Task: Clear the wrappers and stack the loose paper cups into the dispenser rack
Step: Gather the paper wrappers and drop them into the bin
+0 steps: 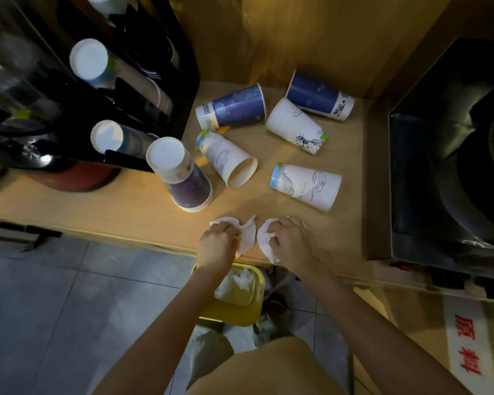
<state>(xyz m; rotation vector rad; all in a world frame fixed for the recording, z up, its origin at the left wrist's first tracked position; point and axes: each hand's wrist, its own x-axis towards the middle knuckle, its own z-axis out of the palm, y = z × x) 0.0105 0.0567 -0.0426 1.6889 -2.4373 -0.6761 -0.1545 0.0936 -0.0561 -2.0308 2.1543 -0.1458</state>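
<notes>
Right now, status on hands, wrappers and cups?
Left hand and right hand each gripping a wrapper at counter edge. Six cups loose, none racked. Yellow bin directly below, nothing blocking.

Wooden counter (120, 206): five cups lying (234, 109), one inverted stack (180, 173), two crumpled wrappers (247, 233).

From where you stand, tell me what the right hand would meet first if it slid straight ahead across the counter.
Most likely the white cup lying on its side, straight beyond the right hand, which grips a crumpled wrapper. Bare counter lies between them; the exact line is hard to judge.
</notes>
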